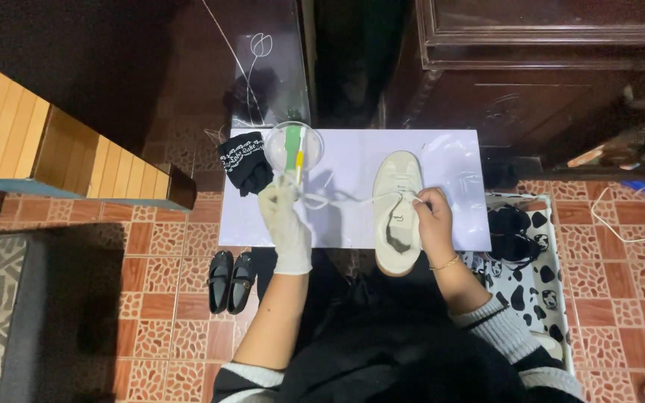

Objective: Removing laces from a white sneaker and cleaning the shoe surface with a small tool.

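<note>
Sneaker (397,213) front and centre, white, lying toe-away on the pale mat (352,160), its white lace (337,198) stretched sideways across the mat. Right hand (433,220) sits bare against the shoe's eyelets, fingers pinched together on the lace there. Left hand (284,216), in a pale glove, has the lace's other end, fingers closed round it, just below the clear bowl (293,143). In that bowl, a toothbrush (298,153) with green and yellow on it. Beside the bowl lies a black cloth (244,166). Down on the tiled floor, a small pair of black shoes (231,280) stands left of the person's knees.
</note>
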